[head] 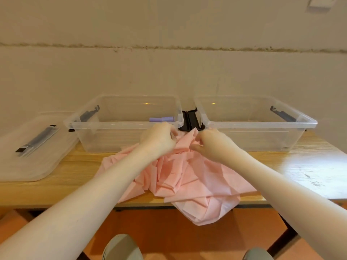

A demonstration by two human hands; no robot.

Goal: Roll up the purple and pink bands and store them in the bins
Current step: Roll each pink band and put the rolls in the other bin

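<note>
Both hands work at the far end of a pink band (187, 177), a long crumpled heap of thin pink material that lies on the wooden tabletop (78, 166) in front of the bins and spills over the near edge, hanging down toward the orange floor (169, 239). The left hand (159, 138) has its fingers curled round the top of the heap, gripping a bunch of the pink material, and the right hand (212, 142) pinches the same end just beside it, fingers bent inward; the two hands are close together but a peak of pink material stands between them. Behind the hands stand two clear plastic bins side by side against the wall (169, 72). The left bin (84, 126) holds purple rolls (161, 119), lying on its floor near the right-hand wall; how many there are I cannot tell for sure, though two ends show. The right bin (304, 124) shows nothing pink or purple inside. Each bin has a dark latch handle on its outer side, and between the bins sit two black clips (191, 121), touching or nearly touching each other. Left of the bins a clear lid (24, 166) lies flat on the tabletop, with a grey handle (40, 137) on top of it. At the bottom edge the person's knees (120, 248) show in grey-green cloth.
</note>
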